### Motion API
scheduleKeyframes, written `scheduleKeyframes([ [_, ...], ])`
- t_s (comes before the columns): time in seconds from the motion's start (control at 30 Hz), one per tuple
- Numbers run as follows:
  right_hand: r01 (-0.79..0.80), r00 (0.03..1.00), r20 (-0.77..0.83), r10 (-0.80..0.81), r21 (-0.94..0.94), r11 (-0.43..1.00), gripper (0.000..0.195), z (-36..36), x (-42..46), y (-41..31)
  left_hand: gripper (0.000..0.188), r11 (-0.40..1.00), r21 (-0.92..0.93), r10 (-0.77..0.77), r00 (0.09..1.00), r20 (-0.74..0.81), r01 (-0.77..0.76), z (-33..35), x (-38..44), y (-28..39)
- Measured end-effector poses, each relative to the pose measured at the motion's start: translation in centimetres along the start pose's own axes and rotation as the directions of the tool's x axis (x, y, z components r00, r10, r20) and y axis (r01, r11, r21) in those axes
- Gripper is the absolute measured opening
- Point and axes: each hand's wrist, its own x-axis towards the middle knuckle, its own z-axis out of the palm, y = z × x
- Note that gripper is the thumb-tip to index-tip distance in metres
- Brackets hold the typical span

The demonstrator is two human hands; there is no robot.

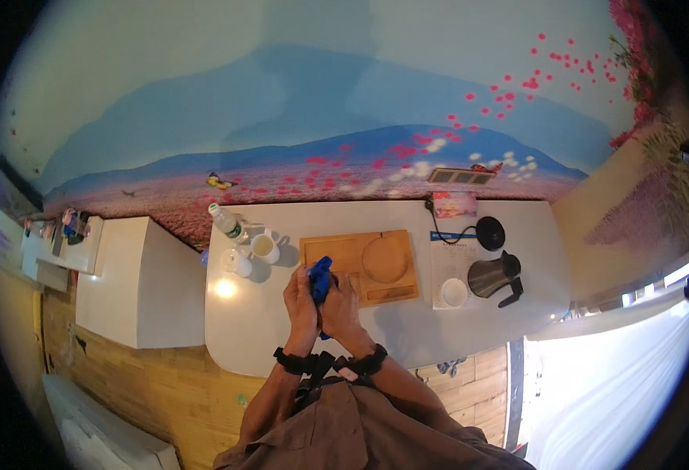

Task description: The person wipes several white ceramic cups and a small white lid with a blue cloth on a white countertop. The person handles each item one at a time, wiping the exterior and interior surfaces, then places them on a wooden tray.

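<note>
My left hand (301, 302) and my right hand (340, 305) are close together over the near edge of a wooden tray (334, 252), gripping a bunched blue cloth (321, 279) between them. Part of the cloth shows above the fingers, and a small bit hangs below the palms. The tray has a round recess and several rectangular ones. Left of it stand a white mug (265, 248), a second white cup (236, 262) and a clear plastic bottle (227, 223) with a green and white cap.
Right of the tray, an electric kettle (493, 275) stands beside a white bowl or cup (454, 292) on a printed sheet (445, 258). Behind are a black kettle base (490, 233) with its cord and a pink card (455, 204). A white cabinet (168, 288) stands left of the white table (391, 338).
</note>
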Motion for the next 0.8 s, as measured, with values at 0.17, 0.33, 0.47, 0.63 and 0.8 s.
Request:
scheduleKeyframes([
  [0.17, -0.36, 0.922, 0.244, 0.3, 0.26, 0.896, 0.023, 3.6, -2.1, 4.3, 0.039, 0.991, 0.079, 0.103, 0.989, 0.103, -0.111, 1.3, -1.0, 1.8],
  [0.33, -0.078, 0.991, -0.085, 0.1, 0.226, 0.971, 0.031, 0.9, -3.6, 3.1, 0.039, 0.953, 0.204, 0.198, 0.97, 0.14, -0.224, 2.3, -2.7, 1.0],
  [0.47, -0.321, 0.947, 0.067, 0.314, 0.167, 0.932, 0.034, -4.7, -4.0, 1.4, 0.036, 0.976, -0.215, -0.019, 0.996, 0.086, 0.038, 1.7, -3.2, 1.0],
  [0.63, -0.272, 0.865, -0.221, 0.45, 0.545, 0.793, 0.037, -10.7, -4.4, 3.9, 0.043, 0.898, -0.38, -0.138, 0.961, 0.241, 0.224, 5.2, -4.3, 3.0],
  [0.8, 0.03, 0.949, -0.31, 0.065, 0.293, 0.956, 0.027, -15.0, -5.3, 3.6, 0.047, 0.804, -0.47, -0.216, 0.915, 0.341, 0.365, 7.2, -6.9, 3.5],
])
